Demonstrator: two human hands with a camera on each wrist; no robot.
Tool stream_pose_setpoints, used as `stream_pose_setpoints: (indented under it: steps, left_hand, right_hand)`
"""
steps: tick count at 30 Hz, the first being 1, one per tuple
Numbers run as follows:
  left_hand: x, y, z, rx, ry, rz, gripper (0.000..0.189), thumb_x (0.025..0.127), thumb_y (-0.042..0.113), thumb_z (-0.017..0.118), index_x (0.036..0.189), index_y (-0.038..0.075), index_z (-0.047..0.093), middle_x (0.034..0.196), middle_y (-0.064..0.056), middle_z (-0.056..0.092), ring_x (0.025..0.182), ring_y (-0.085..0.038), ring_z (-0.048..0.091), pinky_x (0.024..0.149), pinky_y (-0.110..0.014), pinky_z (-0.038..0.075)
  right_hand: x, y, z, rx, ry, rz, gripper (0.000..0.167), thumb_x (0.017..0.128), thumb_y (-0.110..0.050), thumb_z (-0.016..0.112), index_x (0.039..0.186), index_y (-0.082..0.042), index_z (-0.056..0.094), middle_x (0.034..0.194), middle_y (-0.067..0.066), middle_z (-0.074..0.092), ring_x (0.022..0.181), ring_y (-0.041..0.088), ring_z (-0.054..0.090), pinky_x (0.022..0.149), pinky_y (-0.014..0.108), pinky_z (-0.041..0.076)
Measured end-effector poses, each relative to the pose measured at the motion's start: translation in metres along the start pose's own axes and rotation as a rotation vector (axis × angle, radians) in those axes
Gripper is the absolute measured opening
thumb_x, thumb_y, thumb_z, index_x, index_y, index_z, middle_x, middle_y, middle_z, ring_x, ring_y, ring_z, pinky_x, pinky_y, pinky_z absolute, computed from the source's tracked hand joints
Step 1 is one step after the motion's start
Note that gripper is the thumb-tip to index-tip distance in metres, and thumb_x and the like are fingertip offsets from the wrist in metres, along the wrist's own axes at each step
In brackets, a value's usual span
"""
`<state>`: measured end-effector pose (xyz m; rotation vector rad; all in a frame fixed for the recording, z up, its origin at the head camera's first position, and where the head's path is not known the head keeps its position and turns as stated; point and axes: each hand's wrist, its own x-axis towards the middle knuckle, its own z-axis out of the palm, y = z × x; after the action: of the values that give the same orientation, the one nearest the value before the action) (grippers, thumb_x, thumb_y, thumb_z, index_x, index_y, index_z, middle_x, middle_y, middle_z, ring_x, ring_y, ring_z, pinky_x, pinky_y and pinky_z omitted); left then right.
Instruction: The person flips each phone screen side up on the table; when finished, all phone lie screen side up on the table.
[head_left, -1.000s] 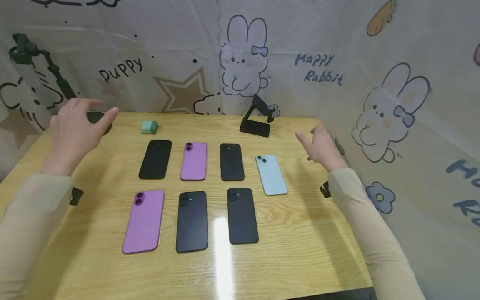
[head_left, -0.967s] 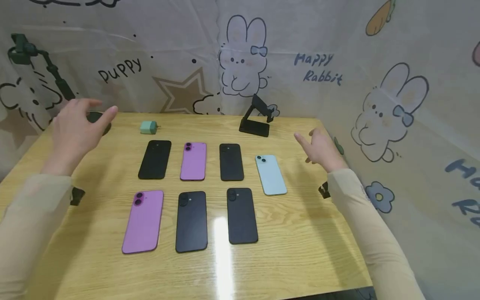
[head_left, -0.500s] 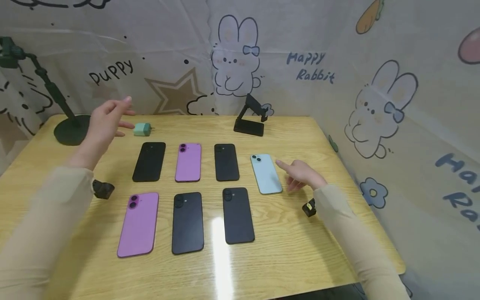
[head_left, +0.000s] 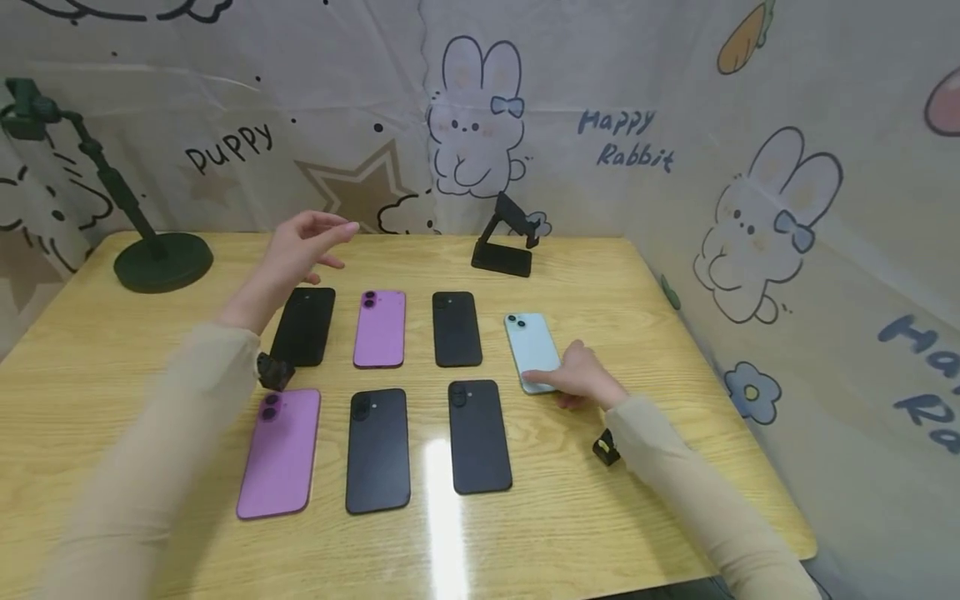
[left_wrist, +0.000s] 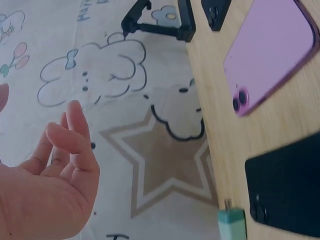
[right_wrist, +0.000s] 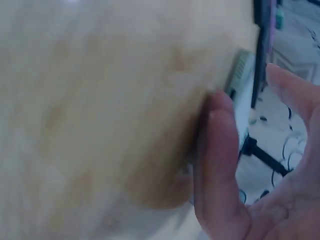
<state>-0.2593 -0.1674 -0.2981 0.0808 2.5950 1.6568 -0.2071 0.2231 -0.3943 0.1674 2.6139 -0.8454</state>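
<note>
Seven phones [head_left: 378, 329] lie on the wooden table [head_left: 600, 525], all nearer you than the black stand [head_left: 501, 260]. The light blue phone [head_left: 531, 337] lies in front of that stand, slightly right of it. Your right hand [head_left: 581, 375] is at this phone's lower end, thumb across its back and fingers bent beside its right edge; whether they pinch it, I cannot tell. Your left hand [head_left: 296, 247], fingers loosely bent and holding nothing, hangs in the air left of the stand.
</note>
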Motion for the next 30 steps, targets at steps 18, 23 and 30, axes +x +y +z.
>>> stream_pose_setpoints:
  steps: [18, 23, 30]
  left_hand:
    - [0.037, -0.001, 0.107, -0.043, -0.232, -0.005, 0.059, 0.086, 0.043, 0.068, 0.136, 0.019, 0.049, 0.128, -0.008, 0.059, 0.104, -0.033, 0.063, 0.056, -0.028, 0.045]
    - [0.047, 0.0, 0.143, -0.005, -0.304, -0.016, 0.059, 0.087, 0.038, 0.069, 0.138, 0.018, 0.047, 0.128, -0.009, 0.06, 0.102, -0.03, 0.065, 0.058, -0.03, 0.049]
    - [0.057, -0.003, 0.178, 0.063, -0.376, -0.045, 0.049, 0.089, 0.021, 0.064, 0.134, 0.01, 0.047, 0.132, -0.011, 0.056, 0.101, -0.027, 0.065, 0.061, -0.029, 0.052]
  right_hand:
    - [0.004, -0.004, 0.017, -0.216, 0.118, 0.0, 0.107, 0.064, -0.06, 0.08, 0.124, 0.013, 0.03, 0.108, 0.023, 0.041, 0.081, 0.027, 0.05, 0.062, 0.028, 0.046]
    - [0.004, -0.001, 0.017, -0.218, 0.12, -0.004, 0.108, 0.063, -0.059, 0.081, 0.125, 0.013, 0.032, 0.11, 0.023, 0.041, 0.083, 0.026, 0.05, 0.069, 0.032, 0.046]
    - [0.006, -0.001, 0.016, -0.196, 0.122, 0.003, 0.104, 0.065, -0.058, 0.08, 0.126, 0.012, 0.032, 0.11, 0.021, 0.041, 0.084, 0.027, 0.05, 0.07, 0.033, 0.045]
